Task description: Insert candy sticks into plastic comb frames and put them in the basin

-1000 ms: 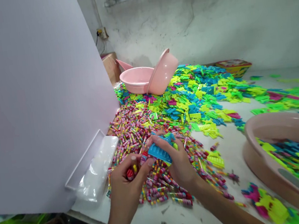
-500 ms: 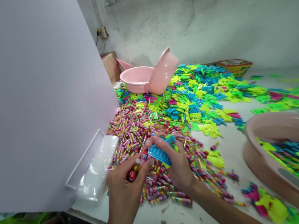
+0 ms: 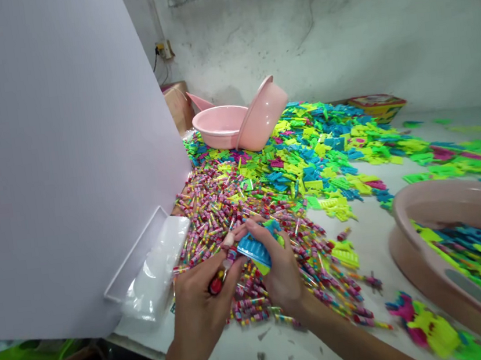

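My right hand grips a blue ribbed plastic piece with a bit of yellow-green under it, held just above a heap of small candy tubes. My left hand pinches a candy tube with a red cap between thumb and fingers, its tip touching the blue piece. Both hands meet over the near edge of the heap on the white table.
A big white board stands on the left, a clear plastic bag stack at its foot. Bright plastic pieces cover the table. Pink basins sit at the back; another basin with pieces is at right.
The left hand has turned the candy tube from upright to slanting toward the blue piece and pushed it in closer. The right hand has shifted slightly left.
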### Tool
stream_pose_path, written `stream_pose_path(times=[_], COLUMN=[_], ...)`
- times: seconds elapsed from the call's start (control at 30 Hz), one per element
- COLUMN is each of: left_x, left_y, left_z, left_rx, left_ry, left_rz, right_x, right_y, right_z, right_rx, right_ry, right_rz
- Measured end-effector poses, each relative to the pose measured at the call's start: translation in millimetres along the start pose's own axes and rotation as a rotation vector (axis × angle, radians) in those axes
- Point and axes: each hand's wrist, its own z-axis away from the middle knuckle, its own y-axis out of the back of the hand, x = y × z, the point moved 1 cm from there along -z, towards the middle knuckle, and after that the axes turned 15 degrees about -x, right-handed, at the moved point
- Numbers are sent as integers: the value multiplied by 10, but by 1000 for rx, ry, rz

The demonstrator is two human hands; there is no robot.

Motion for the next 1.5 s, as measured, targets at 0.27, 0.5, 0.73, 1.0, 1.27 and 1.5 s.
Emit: stream_pose_path(times=[0.27,0.5,0.73,1.0,1.27,1.5], left_x=[-108,-189,-311,-392,-294,-197], left_y=[-38,-75,-148,-90,-132,-62], left_z=[60,73,88,96,37,-7], left_rx=[-14,5,54,-58,-96,-156], left_ry=[-83,-125,-238,-151,125,292], left_rz=[-45,-84,-245,-126,-25,416], right_x=[123,244,275,369,345,298], right_y=[-41,-15,10,4,-8,32], right_z=[-11,-11,-30,-28,-78,-88], right_rx=[55,190,226,225,174,213], right_ry=[-91,-116,-147,-186,-127,-221], right_rz=[-139,-114,-168,-177,-146,-90])
